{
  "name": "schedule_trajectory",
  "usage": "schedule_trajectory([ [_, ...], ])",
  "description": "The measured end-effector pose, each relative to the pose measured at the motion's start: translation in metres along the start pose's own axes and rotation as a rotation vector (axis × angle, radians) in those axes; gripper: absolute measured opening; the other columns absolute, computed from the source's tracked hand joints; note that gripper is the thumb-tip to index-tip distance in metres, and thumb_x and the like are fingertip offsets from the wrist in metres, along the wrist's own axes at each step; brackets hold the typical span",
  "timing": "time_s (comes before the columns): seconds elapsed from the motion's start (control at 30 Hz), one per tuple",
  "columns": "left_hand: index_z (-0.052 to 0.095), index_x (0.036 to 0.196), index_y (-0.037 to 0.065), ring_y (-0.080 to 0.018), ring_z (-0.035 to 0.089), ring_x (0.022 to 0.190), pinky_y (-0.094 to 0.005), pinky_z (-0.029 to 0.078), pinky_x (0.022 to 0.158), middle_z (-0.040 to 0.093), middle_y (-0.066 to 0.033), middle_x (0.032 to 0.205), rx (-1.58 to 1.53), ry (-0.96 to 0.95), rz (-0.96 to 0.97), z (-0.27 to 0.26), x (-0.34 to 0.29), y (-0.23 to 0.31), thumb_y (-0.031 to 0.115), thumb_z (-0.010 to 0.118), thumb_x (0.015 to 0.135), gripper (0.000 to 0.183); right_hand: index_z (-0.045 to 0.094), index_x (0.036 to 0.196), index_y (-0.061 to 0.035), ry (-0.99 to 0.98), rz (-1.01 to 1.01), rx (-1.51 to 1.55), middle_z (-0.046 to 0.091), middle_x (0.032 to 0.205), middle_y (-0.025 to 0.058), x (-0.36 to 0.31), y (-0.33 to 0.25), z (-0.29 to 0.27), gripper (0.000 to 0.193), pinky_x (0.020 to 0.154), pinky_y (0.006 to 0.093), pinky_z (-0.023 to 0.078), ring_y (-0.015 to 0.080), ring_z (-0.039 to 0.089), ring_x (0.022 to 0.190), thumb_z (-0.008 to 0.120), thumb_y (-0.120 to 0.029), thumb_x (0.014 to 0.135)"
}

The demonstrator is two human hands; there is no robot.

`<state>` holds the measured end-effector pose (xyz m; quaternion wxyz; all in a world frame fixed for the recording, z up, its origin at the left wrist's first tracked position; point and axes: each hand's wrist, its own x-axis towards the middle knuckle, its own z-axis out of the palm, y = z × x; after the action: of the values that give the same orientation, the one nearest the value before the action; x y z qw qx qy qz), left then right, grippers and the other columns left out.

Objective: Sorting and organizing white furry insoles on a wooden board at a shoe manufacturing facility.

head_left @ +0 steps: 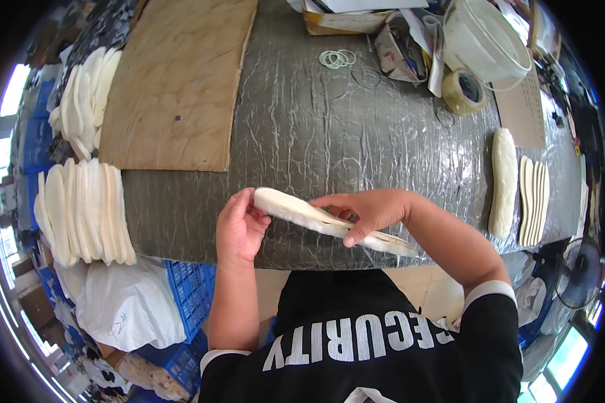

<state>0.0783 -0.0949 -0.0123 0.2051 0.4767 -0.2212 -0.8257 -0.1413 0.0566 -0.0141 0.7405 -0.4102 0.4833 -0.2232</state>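
Above the table's near edge, a long cream insole point(292, 209) with a fleecy underside is held lengthwise, slanting down to the right; it may be more than one layer. My left hand point(240, 225) pinches its rounded left end between thumb and fingertips. Over its middle, my right hand point(376, 211) grips it, thumb on the near side and fingers on the far side. A gap between layers shows near the right fingers. Its right end reaches under my right forearm.
At the left edge stand piles of similar insoles point(84, 211), beside a plywood board point(175, 87). Rubber bands point(337, 59), a tape roll point(464, 92) and a white bucket point(487, 40) lie far off. A cream bundle point(503, 185) and flat insoles point(534, 201) are right.
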Motion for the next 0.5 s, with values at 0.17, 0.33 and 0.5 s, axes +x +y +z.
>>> schedule_trajectory([
  [0.17, 0.056, 0.097, 0.002, -0.0126, 0.053, 0.077, -0.0238, 0.045, 0.067, 0.055, -0.0067, 0.097, 0.759, 0.027, 0.81, 0.009, -0.023, -0.014, 0.0, 0.061, 0.083, 0.015, 0.021, 0.144, -0.0046, -0.188, -0.137, 0.61, 0.04, 0.131, 0.0161, -0.006, 0.027, 0.014, 0.111, 0.101, 0.0392, 0.033, 0.0263, 0.04, 0.12, 0.073, -0.061, 0.064],
  [0.33, 0.057, 0.087, 0.003, -0.0203, 0.053, 0.089, -0.0312, 0.043, 0.081, 0.056, -0.0103, 0.098, 1.279, -0.261, 1.141, 0.019, -0.037, -0.011, -0.003, 0.071, 0.072, 0.021, 0.024, 0.143, -0.0039, -0.264, -0.092, 0.861, 0.048, 0.12, 0.0111, -0.019, 0.031, 0.031, 0.106, 0.094, 0.0353, 0.041, 0.0194, 0.046, 0.112, 0.064, -0.068, 0.069],
  [0.5, 0.043, 0.126, -0.002, -0.0237, 0.051, 0.113, -0.0326, 0.043, 0.091, 0.053, -0.0135, 0.121, 0.903, -0.398, 0.814, 0.002, -0.015, -0.009, 0.023, 0.082, 0.068, 0.074, 0.027, 0.142, -0.002, -0.297, -0.092, 0.889, 0.046, 0.128, 0.0123, -0.035, 0.029, 0.044, 0.106, 0.099, 0.0345, 0.036, 0.0207, 0.045, 0.116, 0.07, -0.062, 0.067],
])
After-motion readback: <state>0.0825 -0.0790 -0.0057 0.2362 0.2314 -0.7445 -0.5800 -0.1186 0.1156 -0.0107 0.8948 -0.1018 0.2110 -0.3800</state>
